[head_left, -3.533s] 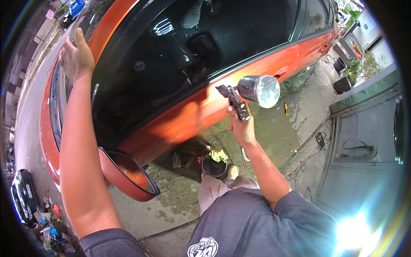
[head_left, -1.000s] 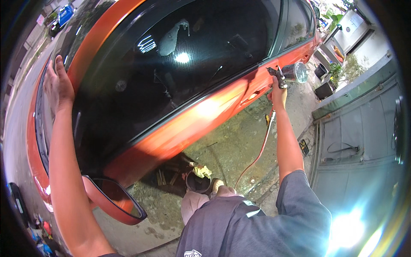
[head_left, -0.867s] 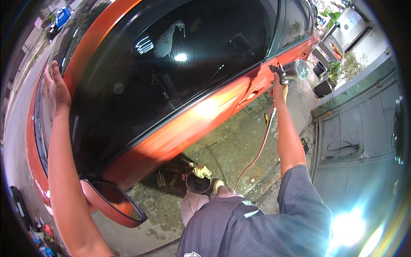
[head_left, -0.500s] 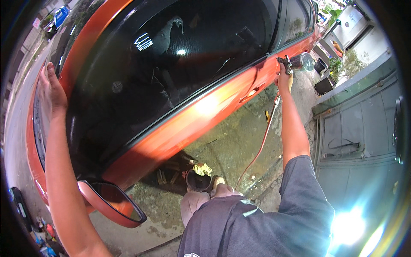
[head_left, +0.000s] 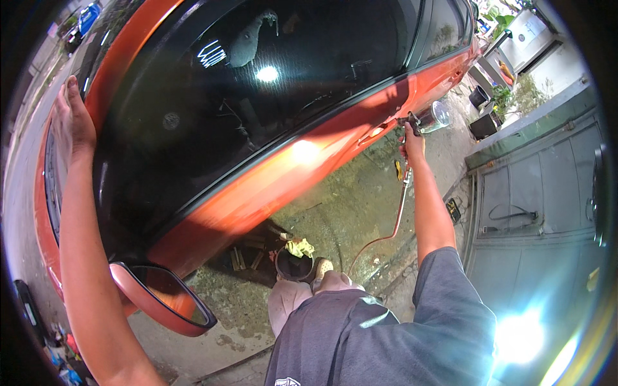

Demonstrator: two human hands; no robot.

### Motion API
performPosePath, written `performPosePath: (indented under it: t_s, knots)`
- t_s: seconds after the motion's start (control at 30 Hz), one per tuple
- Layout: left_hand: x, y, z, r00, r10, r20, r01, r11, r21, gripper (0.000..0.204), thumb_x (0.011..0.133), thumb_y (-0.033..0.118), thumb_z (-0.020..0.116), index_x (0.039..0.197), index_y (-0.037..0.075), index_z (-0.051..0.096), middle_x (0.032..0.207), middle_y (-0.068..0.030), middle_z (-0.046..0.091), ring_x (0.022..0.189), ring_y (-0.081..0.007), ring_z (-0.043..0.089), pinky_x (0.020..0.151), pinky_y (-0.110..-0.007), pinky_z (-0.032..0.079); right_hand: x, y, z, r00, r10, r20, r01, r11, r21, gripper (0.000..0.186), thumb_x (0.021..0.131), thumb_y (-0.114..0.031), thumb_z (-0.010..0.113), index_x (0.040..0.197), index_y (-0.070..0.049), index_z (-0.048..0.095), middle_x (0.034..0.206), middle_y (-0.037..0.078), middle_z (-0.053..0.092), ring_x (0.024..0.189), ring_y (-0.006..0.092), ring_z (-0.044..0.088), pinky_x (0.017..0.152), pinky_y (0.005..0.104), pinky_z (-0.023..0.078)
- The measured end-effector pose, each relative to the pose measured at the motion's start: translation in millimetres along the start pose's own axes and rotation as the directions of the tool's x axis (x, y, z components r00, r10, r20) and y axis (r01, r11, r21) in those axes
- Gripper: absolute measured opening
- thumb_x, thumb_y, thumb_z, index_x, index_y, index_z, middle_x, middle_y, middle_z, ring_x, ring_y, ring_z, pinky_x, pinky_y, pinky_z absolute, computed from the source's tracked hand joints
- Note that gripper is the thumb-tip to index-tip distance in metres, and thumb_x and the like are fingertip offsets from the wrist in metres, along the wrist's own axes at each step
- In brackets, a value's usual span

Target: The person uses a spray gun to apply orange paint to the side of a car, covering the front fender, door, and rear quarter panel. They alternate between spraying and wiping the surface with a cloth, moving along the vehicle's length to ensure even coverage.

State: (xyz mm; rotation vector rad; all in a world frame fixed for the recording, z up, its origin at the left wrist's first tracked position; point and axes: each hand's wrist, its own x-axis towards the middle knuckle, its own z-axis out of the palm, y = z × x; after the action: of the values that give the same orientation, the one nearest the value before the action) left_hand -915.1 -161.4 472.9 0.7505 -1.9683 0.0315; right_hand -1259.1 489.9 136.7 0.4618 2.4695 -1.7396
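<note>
My left hand (head_left: 76, 122), fingers extended and holding nothing, lies by the windshield pillar (head_left: 114, 64) of an orange car. My right hand (head_left: 413, 143) grips a spray gun (head_left: 410, 122) with a clear-sided cup (head_left: 438, 116) on it. The gun is beside the orange door (head_left: 270, 186), near its handle (head_left: 376, 134); I cannot tell whether it touches. A reddish hose (head_left: 393, 228) hangs from the gun to the ground. The side mirror (head_left: 161, 296) sticks out beside my left forearm. Above the door is the dark window (head_left: 212, 116).
By my feet on the wet concrete (head_left: 322, 238) stands a dark bucket (head_left: 290, 267) with a yellow cloth (head_left: 299, 247). At the right are potted plants (head_left: 502, 100), a grey metal gate (head_left: 534, 186) and a glaring light (head_left: 518, 334). A blue vehicle (head_left: 87, 19) is far left.
My right arm has reached along the door toward the car's rear since the first frame; in the last half second the gun has dropped slightly. My left hand stays by the pillar.
</note>
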Motion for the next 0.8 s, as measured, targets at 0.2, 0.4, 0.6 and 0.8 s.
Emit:
performPosePath:
  t_s: [0.2,0.4,0.6,0.8]
  knots:
    - [6,-4,-1,1.000,-0.023,0.008,0.023,0.999,-0.030,0.098,0.101,0.080,0.029,0.152,-0.001,0.052,0.154,-0.0266,0.053,0.147,-0.0402,0.046,0.123,-0.047,0.031,-12,6,9,1.000,-0.019,0.011,0.020,0.997,-0.077,0.050,0.098,-0.059,0.066,0.106,-0.009,0.069,0.077,0.003,0.069,0.047,0.0143,0.057,0.041,0.0316,0.044]
    - [6,-1,-1,0.998,-0.010,0.055,0.010,1.000,-0.006,0.093,0.104,0.076,0.026,0.153,0.001,0.051,0.155,-0.0249,0.053,0.148,-0.0382,0.046,0.123,-0.045,0.032,-20,10,9,1.000,-0.001,0.028,0.003,0.998,-0.070,0.047,0.100,-0.056,0.065,0.115,-0.012,0.068,0.079,0.004,0.068,0.046,0.0135,0.057,0.039,0.0298,0.044]
    - [8,-4,-4,0.999,-0.025,0.028,0.026,0.999,-0.031,0.096,0.101,0.080,0.028,0.152,0.002,0.053,0.154,-0.0252,0.053,0.147,-0.0387,0.046,0.123,-0.047,0.031,-29,7,13,0.995,-0.080,0.064,0.089,0.985,-0.148,0.049,0.099,-0.054,0.066,0.122,-0.011,0.068,0.078,0.004,0.066,0.045,0.0146,0.057,0.040,0.0303,0.046]
    - [11,-5,5,0.999,-0.037,0.038,0.039,0.997,-0.059,0.095,0.101,0.079,0.029,0.153,0.004,0.053,0.155,-0.0243,0.054,0.147,-0.0381,0.046,0.123,-0.047,0.031,-33,11,21,0.996,-0.093,-0.002,0.090,0.975,-0.203,0.057,0.095,-0.057,0.069,0.120,-0.006,0.066,0.077,0.006,0.067,0.046,0.0178,0.061,0.041,0.0321,0.049]
